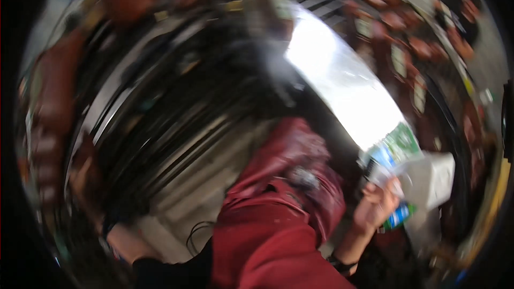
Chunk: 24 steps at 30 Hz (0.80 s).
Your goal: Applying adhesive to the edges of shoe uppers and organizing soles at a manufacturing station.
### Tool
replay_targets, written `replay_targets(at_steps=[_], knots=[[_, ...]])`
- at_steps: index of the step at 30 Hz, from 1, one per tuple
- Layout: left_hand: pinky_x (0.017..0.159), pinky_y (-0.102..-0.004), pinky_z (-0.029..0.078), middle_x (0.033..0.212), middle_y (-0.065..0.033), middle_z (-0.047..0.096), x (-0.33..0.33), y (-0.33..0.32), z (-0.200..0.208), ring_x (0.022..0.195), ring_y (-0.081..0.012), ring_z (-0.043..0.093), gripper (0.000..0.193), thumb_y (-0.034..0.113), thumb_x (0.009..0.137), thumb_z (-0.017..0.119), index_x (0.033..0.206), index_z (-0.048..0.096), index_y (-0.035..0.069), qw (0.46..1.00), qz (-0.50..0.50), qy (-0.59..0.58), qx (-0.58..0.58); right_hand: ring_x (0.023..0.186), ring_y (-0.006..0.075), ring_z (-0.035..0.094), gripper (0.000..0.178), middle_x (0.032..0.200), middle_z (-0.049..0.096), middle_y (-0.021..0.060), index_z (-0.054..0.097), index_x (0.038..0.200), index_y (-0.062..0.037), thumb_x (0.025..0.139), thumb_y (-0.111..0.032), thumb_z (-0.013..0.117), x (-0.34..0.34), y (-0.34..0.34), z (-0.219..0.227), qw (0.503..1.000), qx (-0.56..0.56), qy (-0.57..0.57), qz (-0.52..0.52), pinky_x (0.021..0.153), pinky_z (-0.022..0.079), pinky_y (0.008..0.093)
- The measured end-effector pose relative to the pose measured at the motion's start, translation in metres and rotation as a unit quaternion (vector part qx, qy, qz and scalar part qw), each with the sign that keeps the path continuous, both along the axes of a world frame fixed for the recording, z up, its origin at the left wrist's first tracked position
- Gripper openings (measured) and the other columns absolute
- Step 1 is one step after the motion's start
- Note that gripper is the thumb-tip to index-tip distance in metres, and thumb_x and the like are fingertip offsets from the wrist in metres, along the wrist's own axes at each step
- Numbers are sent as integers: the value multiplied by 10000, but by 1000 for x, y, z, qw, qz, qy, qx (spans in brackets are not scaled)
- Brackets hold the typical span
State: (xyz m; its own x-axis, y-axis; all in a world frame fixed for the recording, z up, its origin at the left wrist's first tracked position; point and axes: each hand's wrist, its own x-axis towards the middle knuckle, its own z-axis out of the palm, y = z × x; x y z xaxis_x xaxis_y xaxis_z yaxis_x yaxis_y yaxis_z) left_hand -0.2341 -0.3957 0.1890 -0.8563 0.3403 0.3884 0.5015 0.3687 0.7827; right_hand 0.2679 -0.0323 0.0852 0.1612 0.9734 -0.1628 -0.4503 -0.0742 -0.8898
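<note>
My right hand (377, 203) is closed at the lower right, its fingers pressed on a long shiny plastic strip (348, 85) with a green-and-blue printed end. The strip slants up and left from the hand, washed out by glare. Right beside the hand is a whitish, rounded object (435, 181) whose kind I cannot make out. Another piece of green-and-blue print (399, 217) shows just below the fingers. My left hand (83, 179) is at the far left, smeared by motion, next to a reddish-brown object (85, 152). Whether it holds that object is unclear.
Dark slatted metalwork (176, 75) spreads across the middle and left. Several reddish-brown pieces (391, 18) lie at the upper right, some with pale labels. A large brown-red piece (56, 85) stands at the left. Another person (460, 18) is at the upper right. Red clothing (278, 225) covers my front.
</note>
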Motion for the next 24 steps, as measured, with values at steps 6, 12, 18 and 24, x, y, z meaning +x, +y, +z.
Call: replay_targets(at_steps=[6, 12, 18, 24], knots=[[1065, -365, 485, 1381, -137, 645, -88, -71, -125, 1226, -249, 609, 481, 238, 990, 692, 1393, 604, -8, 906, -327, -227, 147, 581, 233, 684, 177, 843, 710, 154, 642, 1077, 27, 1016, -123, 712, 26, 5, -4, 995, 32, 3, -96, 493, 565, 334], [1131, -415, 455, 1492, -171, 552, 65, 91, -148, 1354, -290, 533, 582, 221, 980, 664, 1502, 502, 19, 746, -450, -435, 227, 606, 192, 690, 209, 884, 726, 149, 679, 1130, 66, 1010, -100, 720, 74, -2, -13, 929, 107, -251, -252, 523, 557, 295], [1189, -503, 414, 1559, -193, 498, 142, 224, -154, 1454, -342, 467, 655, 250, 969, 648, 1557, 458, 34, 671, -509, -494, 216, 630, 126, 685, 186, 893, 729, 118, 714, 1065, 79, 996, -91, 741, 78, 13, -35, 891, 111, -386, -211, 532, 545, 251], [1144, -542, 443, 1486, -212, 567, 263, 349, -114, 1369, -395, 551, 654, 218, 932, 688, 1517, 465, 28, 719, -487, -481, 124, 597, 170, 684, 222, 836, 729, 111, 695, 1046, 27, 1033, -195, 701, 59, 18, -1, 976, -113, 71, -173, 506, 545, 280]])
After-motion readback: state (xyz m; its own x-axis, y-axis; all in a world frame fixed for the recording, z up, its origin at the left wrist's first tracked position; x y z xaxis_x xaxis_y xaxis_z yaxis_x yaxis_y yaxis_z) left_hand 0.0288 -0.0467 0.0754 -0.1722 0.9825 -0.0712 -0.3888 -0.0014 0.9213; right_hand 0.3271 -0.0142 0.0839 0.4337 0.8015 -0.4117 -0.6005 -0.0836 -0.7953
